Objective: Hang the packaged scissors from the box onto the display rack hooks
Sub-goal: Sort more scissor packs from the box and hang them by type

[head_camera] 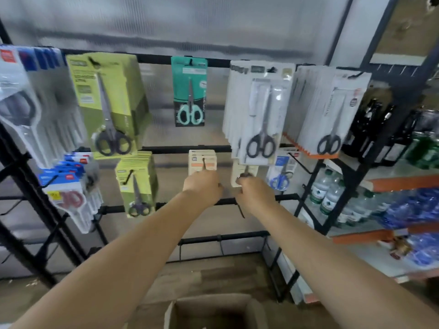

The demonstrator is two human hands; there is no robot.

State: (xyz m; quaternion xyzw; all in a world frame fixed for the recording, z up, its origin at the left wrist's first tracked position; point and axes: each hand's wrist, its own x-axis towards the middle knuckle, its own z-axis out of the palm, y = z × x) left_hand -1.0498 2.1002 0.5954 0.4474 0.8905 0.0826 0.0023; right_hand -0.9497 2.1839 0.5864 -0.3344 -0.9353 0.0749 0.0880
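Near: open cardboard box [211, 309], inside dark, contents unclear | Middle: left hand [202, 187] grasps beige scissor packs [202, 162] on a hook; right hand [255, 192] grasps beige pack [244, 174] beside them | Far: display rack [185, 149] full of hanging scissors

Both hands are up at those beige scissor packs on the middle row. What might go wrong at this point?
1. The left hand and right hand each work a separate beige pack, so either could miss its hook and drop toward the cardboard box or the floor.
2. The white packs hang low over the right hand; a bump might knock them loose.
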